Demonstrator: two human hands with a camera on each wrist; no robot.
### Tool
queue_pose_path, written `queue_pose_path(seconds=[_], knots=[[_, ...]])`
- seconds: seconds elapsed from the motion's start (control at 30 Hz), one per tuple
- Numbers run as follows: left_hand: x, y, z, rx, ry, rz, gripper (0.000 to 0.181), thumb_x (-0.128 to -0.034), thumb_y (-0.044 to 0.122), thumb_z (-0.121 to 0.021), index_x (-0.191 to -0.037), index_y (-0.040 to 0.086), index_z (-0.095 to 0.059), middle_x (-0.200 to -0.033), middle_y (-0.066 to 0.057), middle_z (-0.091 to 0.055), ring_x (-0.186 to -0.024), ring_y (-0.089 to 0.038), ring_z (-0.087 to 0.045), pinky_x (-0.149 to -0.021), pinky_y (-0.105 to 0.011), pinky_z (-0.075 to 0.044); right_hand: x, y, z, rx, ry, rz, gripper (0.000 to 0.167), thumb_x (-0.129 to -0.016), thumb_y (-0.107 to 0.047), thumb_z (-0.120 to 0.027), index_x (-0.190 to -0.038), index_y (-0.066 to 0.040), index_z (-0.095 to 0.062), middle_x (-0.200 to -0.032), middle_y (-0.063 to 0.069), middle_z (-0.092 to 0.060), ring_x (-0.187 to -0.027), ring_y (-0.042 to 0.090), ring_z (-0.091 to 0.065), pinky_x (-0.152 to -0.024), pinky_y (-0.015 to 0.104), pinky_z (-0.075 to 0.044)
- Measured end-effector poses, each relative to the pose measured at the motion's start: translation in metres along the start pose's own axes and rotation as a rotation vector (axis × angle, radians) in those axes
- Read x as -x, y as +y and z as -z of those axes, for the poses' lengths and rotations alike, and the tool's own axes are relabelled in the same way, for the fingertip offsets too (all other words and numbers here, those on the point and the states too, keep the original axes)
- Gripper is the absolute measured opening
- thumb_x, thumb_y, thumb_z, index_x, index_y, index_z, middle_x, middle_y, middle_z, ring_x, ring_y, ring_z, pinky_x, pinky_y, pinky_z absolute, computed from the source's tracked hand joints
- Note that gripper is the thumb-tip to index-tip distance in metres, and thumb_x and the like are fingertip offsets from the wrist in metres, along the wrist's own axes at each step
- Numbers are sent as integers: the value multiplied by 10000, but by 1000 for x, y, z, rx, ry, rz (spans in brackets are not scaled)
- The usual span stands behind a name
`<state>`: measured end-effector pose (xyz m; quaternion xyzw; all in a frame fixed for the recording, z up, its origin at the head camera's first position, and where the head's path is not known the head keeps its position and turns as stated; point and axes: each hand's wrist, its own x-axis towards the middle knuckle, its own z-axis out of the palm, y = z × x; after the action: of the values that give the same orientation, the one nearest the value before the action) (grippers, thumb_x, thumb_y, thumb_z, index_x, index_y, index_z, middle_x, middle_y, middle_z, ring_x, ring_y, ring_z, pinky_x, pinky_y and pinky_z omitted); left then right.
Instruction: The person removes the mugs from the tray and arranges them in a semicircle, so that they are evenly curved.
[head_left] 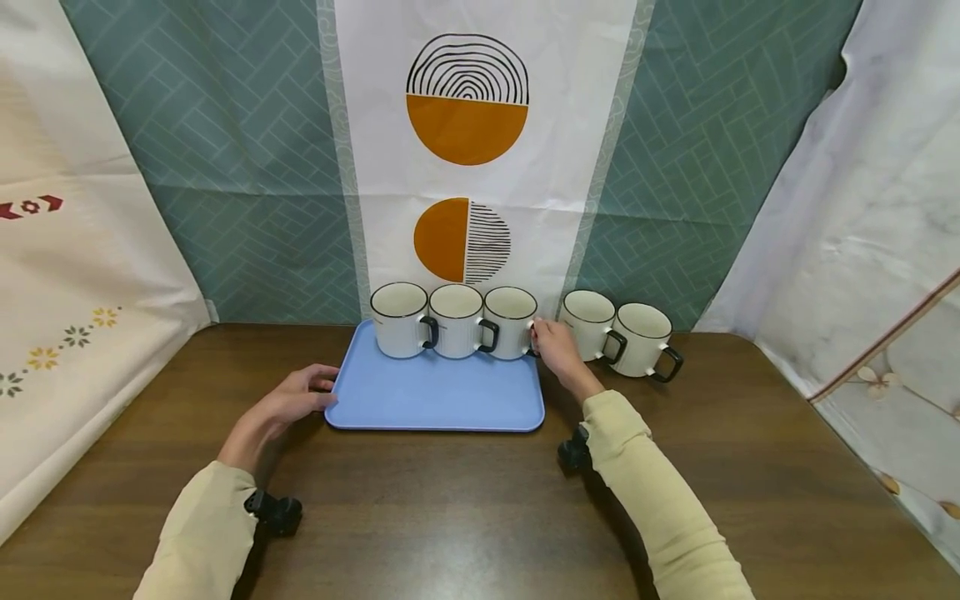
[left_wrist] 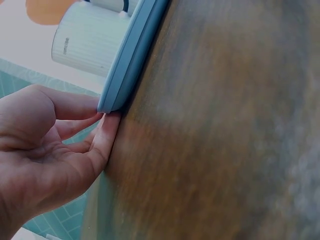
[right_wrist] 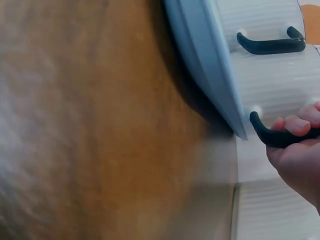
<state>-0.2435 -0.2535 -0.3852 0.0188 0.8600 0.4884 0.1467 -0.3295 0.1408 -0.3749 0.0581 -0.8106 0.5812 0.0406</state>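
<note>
My left hand (head_left: pixel 294 395) is at the left edge of a light blue tray (head_left: pixel 435 406); in the left wrist view its thumb and fingers hold the tray's rim (left_wrist: pixel 131 62). My right hand (head_left: pixel 557 344) grips the black handle (right_wrist: pixel 285 138) of a white ribbed mug (head_left: pixel 510 327) with a dark rim. That mug stands upright at the tray's back right. Beside it, in a row along the tray's back, are a middle mug (head_left: pixel 454 325) and a left mug (head_left: pixel 397 327), their handles turned right.
Two matching mugs, one (head_left: pixel 584 319) nearer the tray and another (head_left: pixel 637 350) farther right, stand on the brown wooden table (head_left: pixel 450 517), right of my right hand. A patterned cloth (head_left: pixel 262 167) hangs just behind the table, with light cloths at both sides.
</note>
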Motion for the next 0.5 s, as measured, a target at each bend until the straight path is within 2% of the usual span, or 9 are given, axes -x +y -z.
queue_pose_path(seconds=[0.1, 0.27, 0.5], knots=[[-1, 0, -1, -5, 2, 7, 571, -936, 28, -538, -1420, -117, -270, -1305, -351, -369, -1148, -432, -409, -974, -528, -383, 2, 0, -1, -25, 31, -5, 366, -1042, -145, -339, -813, 85, -507, -617, 9, -407, -613, 145, -413, -669, 333, -410], [-2, 0, -3, -7, 5, 5, 568, -934, 26, -543, -1414, -120, -278, -1295, -348, -382, -1134, -422, -424, -959, -512, -399, 6, -2, 2, -72, 33, -6, 359, -1046, -148, -320, -822, 67, -501, -612, -1, -372, -616, 142, -392, -702, 373, -406], [-1, -4, -3, 4, 17, -73, 554, -916, -1, -549, -1377, -170, -292, -1260, -360, -424, -1130, -411, -447, -892, -438, -429, 16, -13, 9, -85, 71, -21, 390, -1054, -203, -314, -839, 51, -516, -624, -5, -395, -615, 126, -393, -635, 276, -349]])
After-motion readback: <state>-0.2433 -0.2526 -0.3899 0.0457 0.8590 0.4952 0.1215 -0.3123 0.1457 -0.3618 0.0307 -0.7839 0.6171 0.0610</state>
